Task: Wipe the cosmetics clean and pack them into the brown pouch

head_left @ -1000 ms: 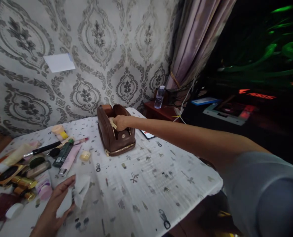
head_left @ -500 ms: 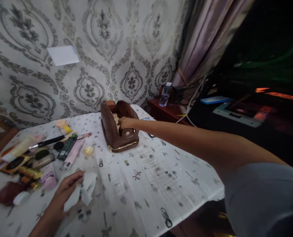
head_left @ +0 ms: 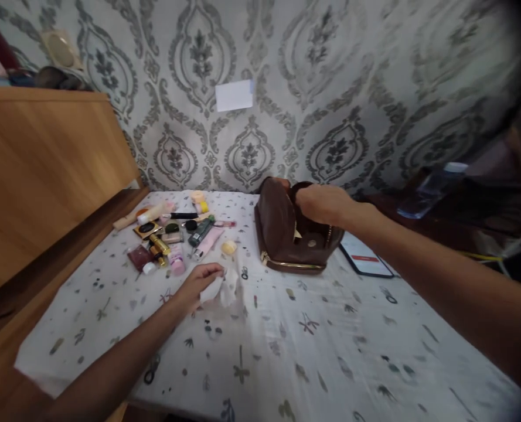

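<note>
White tissue (head_left: 229, 288) hangs pinched in the left hand (head_left: 197, 282), where a careless sweep could scatter the loose cosmetics (head_left: 172, 237) just beyond. Farther right, the brown bag (head_left: 280, 231) stands unzipped on the cloth (head_left: 282, 351), and a tug might tip it; the right hand's (head_left: 322, 203) fingertips are hidden at its mouth, so I cannot tell their grip, and the bottle (head_left: 433, 190) behind is blurred.

The wallpaper (head_left: 249, 153) is showing dark grey medallions and leafy scrolls on pale grey, and the white cloth (head_left: 286, 375) is carrying green, grey and brownish plant prints. I'm seeing a dark brown bag (head_left: 278, 217) edged by a gold zip (head_left: 298, 267), a white tissue (head_left: 230, 287), a pale pink tube (head_left: 210, 241), a deep green bottle (head_left: 201, 231) and an orange-brown wooden cabinet (head_left: 44, 158).
</note>
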`<action>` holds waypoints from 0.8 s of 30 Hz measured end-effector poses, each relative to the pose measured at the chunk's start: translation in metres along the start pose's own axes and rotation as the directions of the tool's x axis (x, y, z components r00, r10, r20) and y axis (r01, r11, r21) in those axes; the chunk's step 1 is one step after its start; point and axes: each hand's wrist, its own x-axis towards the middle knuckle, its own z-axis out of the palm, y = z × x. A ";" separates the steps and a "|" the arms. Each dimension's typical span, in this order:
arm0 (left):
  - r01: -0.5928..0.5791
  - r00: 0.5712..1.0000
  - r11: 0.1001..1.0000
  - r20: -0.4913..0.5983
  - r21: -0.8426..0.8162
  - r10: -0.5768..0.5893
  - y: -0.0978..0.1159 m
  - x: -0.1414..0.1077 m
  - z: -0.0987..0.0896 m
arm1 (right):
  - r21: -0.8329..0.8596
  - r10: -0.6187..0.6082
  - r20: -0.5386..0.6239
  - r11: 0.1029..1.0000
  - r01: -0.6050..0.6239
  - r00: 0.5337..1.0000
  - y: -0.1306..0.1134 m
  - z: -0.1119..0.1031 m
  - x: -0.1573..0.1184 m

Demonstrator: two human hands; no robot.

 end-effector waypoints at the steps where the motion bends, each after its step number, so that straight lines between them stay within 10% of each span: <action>1: -0.002 1.000 1.000 0.001 -0.003 0.002 -0.001 0.001 0.000 | -0.052 -0.012 0.012 0.999 0.012 1.000 -0.009 -0.007 -0.003; 4: -0.023 1.000 1.000 0.014 -0.007 0.023 -0.001 0.003 0.001 | -0.152 -0.063 -0.098 0.987 0.047 0.993 -0.043 -0.008 -0.026; 7: -0.079 0.997 0.997 0.001 0.012 0.079 0.001 0.004 0.001 | 0.280 -0.120 -0.227 0.943 0.183 0.967 -0.074 0.031 -0.062; 12: -0.236 0.958 0.963 -0.134 0.127 0.253 0.014 0.002 -0.021 | 0.787 -0.004 0.058 0.615 -0.044 0.998 -0.107 0.118 -0.112; 18: -0.327 0.754 0.851 -0.429 0.412 0.497 0.076 0.017 -0.108 | 0.799 0.004 0.234 0.569 -0.195 0.972 -0.114 0.152 -0.147; 24: -0.137 0.548 0.726 -0.559 0.674 0.622 0.147 0.042 -0.207 | 0.792 -0.033 0.283 0.572 -0.214 0.959 -0.112 0.155 -0.152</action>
